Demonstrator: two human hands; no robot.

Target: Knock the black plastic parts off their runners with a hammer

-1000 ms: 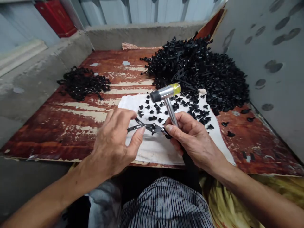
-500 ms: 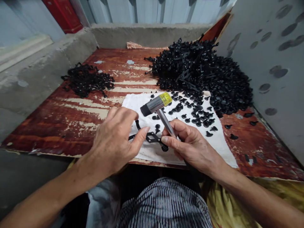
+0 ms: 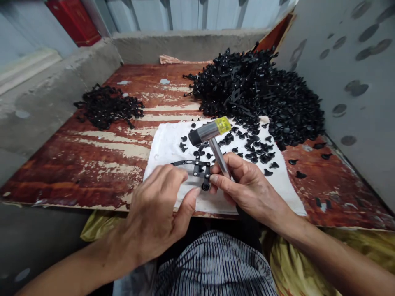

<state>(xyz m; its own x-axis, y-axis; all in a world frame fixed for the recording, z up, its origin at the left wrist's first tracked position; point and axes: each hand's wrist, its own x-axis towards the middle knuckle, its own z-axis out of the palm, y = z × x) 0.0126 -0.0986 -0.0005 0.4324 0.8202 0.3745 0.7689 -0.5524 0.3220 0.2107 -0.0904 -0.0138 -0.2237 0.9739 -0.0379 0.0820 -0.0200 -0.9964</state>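
Note:
My right hand (image 3: pixel 243 181) is closed around the metal handle of a small mallet (image 3: pixel 206 130). The head of this mallet has a black face on the left and a yellow one on the right. At the thumb and fingertips of the same hand is a black riveted linkage (image 3: pixel 197 167), with a curved arm reaching left and a round end at lower right. My left hand (image 3: pixel 163 201) hovers at the linkage's lower left, thumb apart from the loosely bent fingers, with nothing seen between them. Under the linkage lies a white cloth (image 3: pixel 185 199), partly hidden by my hands.
Several small black knob-like pieces (image 3: pixel 254 148) are scattered over the cloth's right half. Behind them rises a large heap of black parts (image 3: pixel 256 90). A smaller pile of black linkages (image 3: pixel 108 107) sits at left on the worn red-brown tabletop (image 3: pixel 77 164). A grey panel (image 3: pixel 345 94) bounds the right side.
The linkage has turned, its frame now more upright and more of its arm showing. My left hand has moved down and away from it. The mallet stays in my right hand.

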